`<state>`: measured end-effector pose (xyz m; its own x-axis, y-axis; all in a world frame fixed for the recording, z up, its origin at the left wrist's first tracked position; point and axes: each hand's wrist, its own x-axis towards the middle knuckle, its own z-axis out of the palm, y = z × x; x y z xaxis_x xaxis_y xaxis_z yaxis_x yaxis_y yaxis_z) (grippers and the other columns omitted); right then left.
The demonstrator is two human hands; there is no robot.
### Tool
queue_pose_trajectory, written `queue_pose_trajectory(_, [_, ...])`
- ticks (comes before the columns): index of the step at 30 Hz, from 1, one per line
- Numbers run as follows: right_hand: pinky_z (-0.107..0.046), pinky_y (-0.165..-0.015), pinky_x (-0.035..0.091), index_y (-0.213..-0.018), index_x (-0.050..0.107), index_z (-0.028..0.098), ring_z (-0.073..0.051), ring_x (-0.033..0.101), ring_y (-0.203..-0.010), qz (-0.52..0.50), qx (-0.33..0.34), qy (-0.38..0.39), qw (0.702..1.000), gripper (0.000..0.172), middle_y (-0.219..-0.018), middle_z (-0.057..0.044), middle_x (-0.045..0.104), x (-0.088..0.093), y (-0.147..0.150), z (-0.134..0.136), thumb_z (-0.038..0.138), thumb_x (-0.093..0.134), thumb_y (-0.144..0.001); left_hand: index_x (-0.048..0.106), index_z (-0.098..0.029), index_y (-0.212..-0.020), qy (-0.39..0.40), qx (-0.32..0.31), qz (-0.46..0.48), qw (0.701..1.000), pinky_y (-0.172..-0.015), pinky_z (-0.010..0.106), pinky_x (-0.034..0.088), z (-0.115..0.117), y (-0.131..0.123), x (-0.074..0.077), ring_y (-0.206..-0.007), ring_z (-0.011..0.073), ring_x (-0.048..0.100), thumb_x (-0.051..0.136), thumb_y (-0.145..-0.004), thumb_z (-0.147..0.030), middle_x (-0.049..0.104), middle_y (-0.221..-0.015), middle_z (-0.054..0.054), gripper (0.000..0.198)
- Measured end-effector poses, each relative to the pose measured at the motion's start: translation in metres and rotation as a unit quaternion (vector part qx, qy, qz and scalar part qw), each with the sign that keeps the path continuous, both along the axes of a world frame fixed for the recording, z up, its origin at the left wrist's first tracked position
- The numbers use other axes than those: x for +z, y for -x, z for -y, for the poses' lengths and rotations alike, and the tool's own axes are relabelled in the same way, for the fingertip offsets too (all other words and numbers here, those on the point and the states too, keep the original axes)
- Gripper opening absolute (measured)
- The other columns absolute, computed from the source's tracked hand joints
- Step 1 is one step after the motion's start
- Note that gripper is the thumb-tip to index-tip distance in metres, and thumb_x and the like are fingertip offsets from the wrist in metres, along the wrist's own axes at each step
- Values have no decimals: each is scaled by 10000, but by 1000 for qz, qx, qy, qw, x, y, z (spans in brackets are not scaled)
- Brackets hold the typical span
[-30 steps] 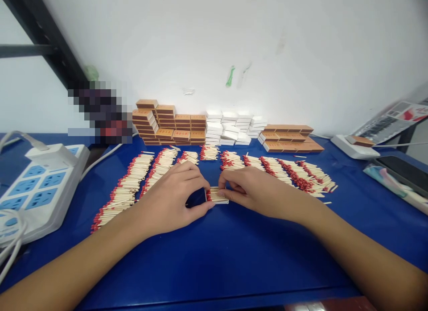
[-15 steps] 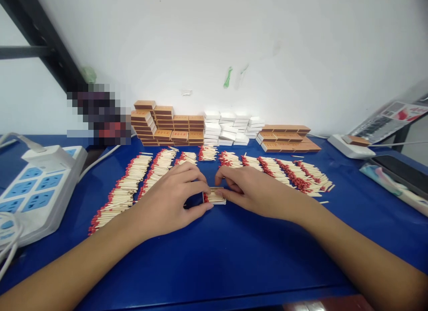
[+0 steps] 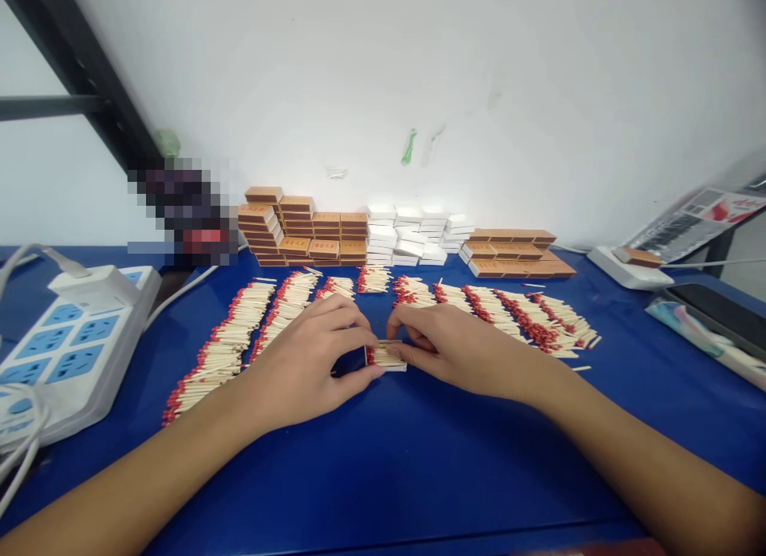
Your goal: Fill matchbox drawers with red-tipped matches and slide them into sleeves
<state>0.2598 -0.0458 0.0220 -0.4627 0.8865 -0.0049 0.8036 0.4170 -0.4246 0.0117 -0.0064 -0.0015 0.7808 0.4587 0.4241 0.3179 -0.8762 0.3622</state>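
Note:
A small white matchbox tray [image 3: 400,368] lies on the blue table between my hands, with red-tipped matches [image 3: 383,355] lying in it lengthwise. My left hand [image 3: 326,356] grips the tray's left end, thumb on the near side and fingers on the far side. From the right, my right hand [image 3: 440,341] reaches over the tray. Its thumb presses on the matches inside, while the bent index finger sits at the far rim. The right hand's other fingers are curled and partly hidden.
Rows of loose matches [image 3: 230,333] fan out beyond both hands. Against the wall stand stacked brown matchboxes [image 3: 326,229], white trays [image 3: 410,237] and more brown boxes [image 3: 515,253]. A white power strip [image 3: 77,341] lies left; a dark phone [image 3: 718,309] lies right.
The whole view has shifted slightly downward in the picture. Both hands keep nearly the same place at the tray, and the matches in it look much the same.

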Motion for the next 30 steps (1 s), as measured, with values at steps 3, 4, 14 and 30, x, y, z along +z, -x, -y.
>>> queue_pose_trajectory(3, [-301, -641, 337, -1023, 684, 226, -158, 564, -667, -4, 5, 0, 1000, 166, -783, 5, 667, 0, 0, 0, 358, 605, -1086, 759, -219, -1038, -3, 10, -4, 1000, -990, 437, 546, 0, 0, 0, -1061, 241, 654, 745, -1021, -331, 747, -1071, 60, 114])
queue_pose_trajectory(4, [-303, -638, 335, -1023, 692, 230, -160, 563, -665, -3, 5, -4, 1000, 172, -783, 3, 671, 1, -2, -2, 368, 607, -1081, 762, -220, -1049, -4, 14, -6, 1000, -997, 441, 546, 0, -1, -1, -1066, 245, 654, 750, -1019, -338, 750, -1074, 60, 123])
queue_pose_trajectory(14, [-408, -674, 336, -827, 682, 222, -276, 572, -742, 60, -330, -254, 907, 244, -804, -143, 693, 12, -117, -51, 399, 651, -992, 763, -198, -1232, -42, 46, 7, 998, -1114, 510, 533, 1, 0, -1, -1192, 288, 649, 759, -1004, -346, 771, -1178, 93, 272])
queue_pose_trajectory(30, [-503, -980, 453, -1007, 748, 232, -346, 574, -1076, 57, -88, -314, 944, 209, -1021, -136, 741, 12, -25, -58, 329, 569, -1056, 792, -222, -1056, -10, 41, -2, 999, -1163, 554, 497, 1, 1, -8, -1246, 312, 625, 810, -952, -392, 732, -1200, 96, 200])
